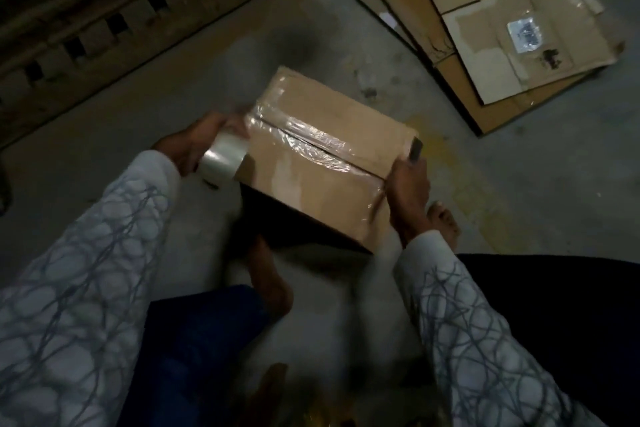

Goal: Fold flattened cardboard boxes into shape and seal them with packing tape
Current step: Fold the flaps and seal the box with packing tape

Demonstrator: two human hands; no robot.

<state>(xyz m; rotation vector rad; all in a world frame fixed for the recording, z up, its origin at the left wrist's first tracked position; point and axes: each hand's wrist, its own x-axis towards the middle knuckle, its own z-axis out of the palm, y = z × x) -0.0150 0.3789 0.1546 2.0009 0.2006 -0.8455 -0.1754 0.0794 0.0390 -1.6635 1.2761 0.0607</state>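
One cardboard box (322,163): closed, on the floor (166,104) before you, top seam under clear tape (304,137); contents hidden. Your left hand (197,146) grips the tape roll (223,158) at its left edge. Your right hand (408,191) pinches a small dark object (415,149) at its right end. Beyond, flattened cardboard (485,80): label (524,35) unreadable.

Brown box (322,163) folded — seam taped; clear tape roll (224,158) alongside.

Brown box (322,163), clear glossy tape (225,158), white sleeves (86,253) with grey scribbled lines.
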